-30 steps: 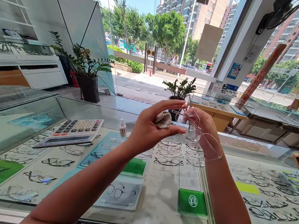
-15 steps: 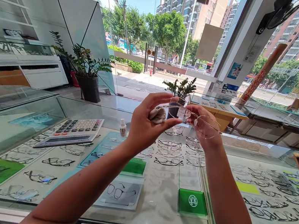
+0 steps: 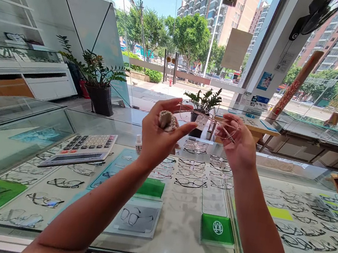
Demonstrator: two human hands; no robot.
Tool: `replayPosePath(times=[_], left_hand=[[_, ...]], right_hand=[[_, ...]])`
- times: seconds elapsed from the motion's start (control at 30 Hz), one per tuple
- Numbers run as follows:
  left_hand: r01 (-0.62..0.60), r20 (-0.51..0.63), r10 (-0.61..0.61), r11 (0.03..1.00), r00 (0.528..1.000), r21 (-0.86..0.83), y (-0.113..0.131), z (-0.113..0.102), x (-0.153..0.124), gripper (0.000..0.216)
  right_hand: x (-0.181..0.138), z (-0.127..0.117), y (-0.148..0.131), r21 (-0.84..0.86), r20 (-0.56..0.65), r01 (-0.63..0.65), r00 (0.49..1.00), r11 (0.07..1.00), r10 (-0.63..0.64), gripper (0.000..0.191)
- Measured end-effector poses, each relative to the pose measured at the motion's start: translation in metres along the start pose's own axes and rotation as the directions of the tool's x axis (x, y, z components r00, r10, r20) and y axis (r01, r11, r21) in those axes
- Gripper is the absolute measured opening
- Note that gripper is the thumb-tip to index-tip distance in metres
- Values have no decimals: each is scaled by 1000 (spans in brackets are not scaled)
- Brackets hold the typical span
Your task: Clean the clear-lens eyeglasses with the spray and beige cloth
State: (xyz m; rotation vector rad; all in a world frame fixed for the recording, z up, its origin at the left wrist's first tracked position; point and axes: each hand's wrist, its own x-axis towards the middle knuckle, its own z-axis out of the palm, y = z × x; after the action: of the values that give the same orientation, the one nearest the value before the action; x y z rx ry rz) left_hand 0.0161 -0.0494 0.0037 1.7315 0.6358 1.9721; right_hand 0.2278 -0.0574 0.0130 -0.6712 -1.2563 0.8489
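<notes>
A pair of thin wire-rimmed eyeglasses is raised above the glass counter in front of me. My right hand pinches it near the right lens, its fingers partly seen through the clear lens. My left hand keeps a crumpled pale cloth in its palm. Thumb and forefinger of that hand spread apart around the left side of the eyeglasses; whether they touch the rim I cannot tell.
Under the counter glass lie rows of spectacle frames and a green box. On top stand a large calculator and a small spray bottle, partly behind my left forearm. Potted plants and a display table are beyond.
The eyeglasses have turned and shifted left and slightly up. My left hand has moved left with its cloth, its thumb farther from the right hand. The right hand's fingers have shifted on the frame.
</notes>
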Motion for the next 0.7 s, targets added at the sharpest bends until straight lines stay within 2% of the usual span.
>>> replayPosePath(times=[0.07,0.13,0.23,0.3,0.4,0.5,0.57,0.7], left_hand=[[128,25,-126,989,992,-75,-2,-1,3,58],[280,79,-271,947,959,-159,-4,-1,6,61],[491,204,-450,828,870,-269,-2,1,10,63],[591,286,-519,743,805,-315,0,2,12,61],[690,398,-567,642,721,-335,2,3,13,51],[747,480,-579,579,659,-327,-1,2,12,41],[782,537,-578,539,614,-313,-5,1,12,39],[845,633,-573,456,520,-281,-10,1,11,36]], right_hand=[[2,0,4,-1,-49,27,998,1000,-27,16],[3,0,7,-3,-1,33,999,999,-33,16],[1,2,11,-69,111,59,992,996,-51,35],[-3,4,11,-146,130,137,984,980,-118,47],[-9,8,7,-277,140,307,950,910,-278,47],[-13,11,0,-390,161,440,898,809,-410,20],[-15,11,-2,-426,169,471,880,773,-443,15],[-17,10,-3,-426,192,472,881,772,-433,11]])
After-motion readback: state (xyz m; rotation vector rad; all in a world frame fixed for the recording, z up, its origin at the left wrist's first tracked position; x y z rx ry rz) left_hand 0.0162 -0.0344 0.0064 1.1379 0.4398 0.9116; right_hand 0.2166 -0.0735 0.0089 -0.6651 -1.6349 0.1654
